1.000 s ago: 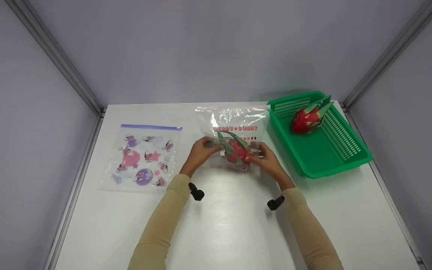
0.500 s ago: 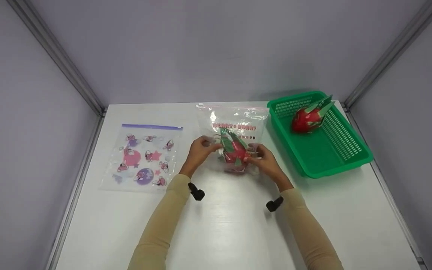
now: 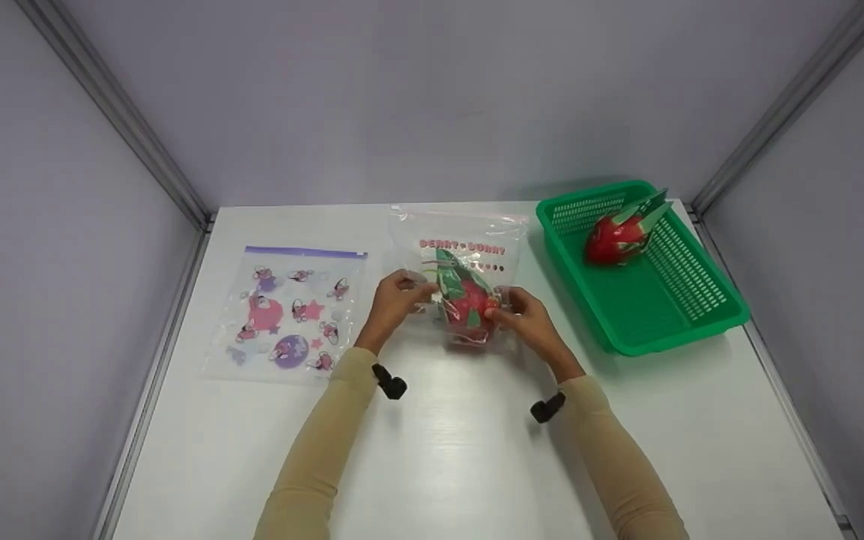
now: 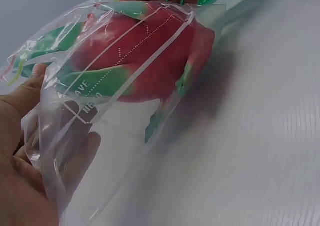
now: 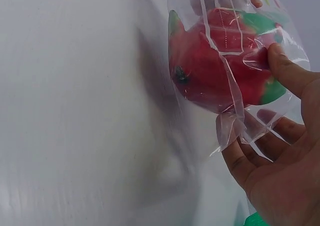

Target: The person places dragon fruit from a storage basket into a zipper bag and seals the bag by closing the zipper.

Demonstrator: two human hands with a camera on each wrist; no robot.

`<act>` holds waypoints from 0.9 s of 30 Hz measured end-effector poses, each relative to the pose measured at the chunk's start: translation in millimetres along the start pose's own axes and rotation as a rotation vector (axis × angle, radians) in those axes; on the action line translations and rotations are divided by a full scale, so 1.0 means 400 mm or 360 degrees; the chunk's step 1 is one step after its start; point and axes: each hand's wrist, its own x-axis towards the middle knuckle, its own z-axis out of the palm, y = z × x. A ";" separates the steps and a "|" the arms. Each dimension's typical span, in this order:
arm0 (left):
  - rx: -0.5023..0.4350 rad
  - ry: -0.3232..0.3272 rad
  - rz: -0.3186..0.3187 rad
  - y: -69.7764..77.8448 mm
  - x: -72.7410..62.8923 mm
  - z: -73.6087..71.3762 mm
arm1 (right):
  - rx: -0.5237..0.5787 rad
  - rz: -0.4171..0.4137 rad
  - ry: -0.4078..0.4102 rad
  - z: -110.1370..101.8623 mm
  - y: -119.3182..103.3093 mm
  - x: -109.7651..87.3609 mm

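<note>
A clear zip bag with pink "BERRY BUNNY" lettering is at the middle of the table in the head view. Inside its lower part sits a red dragon fruit, its green leaf tips pointing to the bag's far end. My left hand pinches the bag's left side, thumb over the plastic near the leaves. On the opposite side my right hand grips the bag's right edge, its thumb pressing the fruit through the plastic. Both wrist views show the fruit behind creased film.
To the left lies a flat clear zip bag with a purple zip and pink and purple prints. A green basket stands at right, close to the right hand, with a second dragon fruit in it. Grey walls surround the white table.
The dragon fruit has settled lower in the bag, and its leaves have turned a little. The bag's lettering has shifted slightly up and left. Both hands keep nearly the same places.
</note>
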 end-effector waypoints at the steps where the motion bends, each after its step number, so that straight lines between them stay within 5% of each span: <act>1: -0.0013 -0.0008 -0.0016 0.000 0.000 -0.002 | 0.0004 0.0019 0.0005 0.001 -0.002 0.000; 17: -0.0220 -0.0159 -0.0088 0.012 -0.010 -0.031 | 0.0096 0.0143 0.0104 0.002 -0.031 0.011; 27: -0.0289 -0.0042 -0.0036 0.009 -0.004 -0.039 | 0.0152 0.0121 0.0123 0.007 -0.047 0.025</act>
